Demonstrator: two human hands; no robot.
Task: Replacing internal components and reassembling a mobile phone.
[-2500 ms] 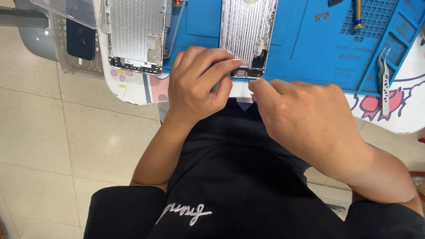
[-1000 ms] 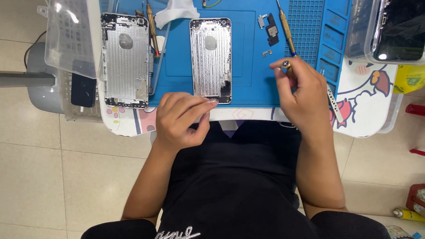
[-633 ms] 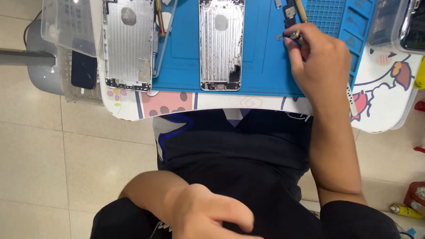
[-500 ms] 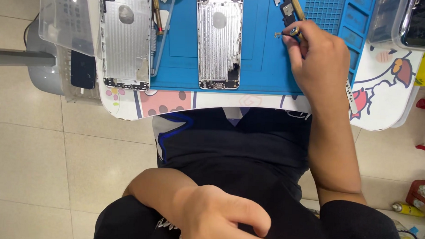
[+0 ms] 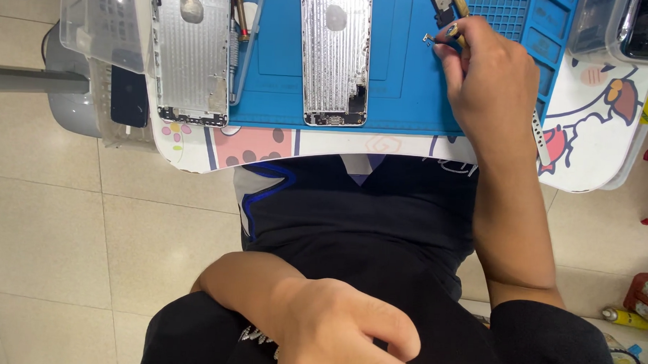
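My right hand (image 5: 491, 79) rests on the blue work mat (image 5: 406, 84) and pinches a thin tool (image 5: 456, 6), its tip by a tiny metal part (image 5: 428, 38). A silver phone back housing (image 5: 335, 55) lies on the mat to the left of that hand. A second silver housing (image 5: 191, 52) lies at the mat's left edge. My left hand (image 5: 344, 333) lies on my lap against the black clothing, fingers loosely curled, holding nothing.
A clear plastic tray (image 5: 100, 23) overhangs the table's left end, with a dark phone part (image 5: 129, 96) below it. Another clear box (image 5: 624, 31) holding a dark screen sits at the right. A white patterned table edge (image 5: 598, 141) borders the mat. Tiled floor lies below.
My left hand left the table edge and dropped to my lap. My right hand moved away from the housing to the small part at the mat's upper right.
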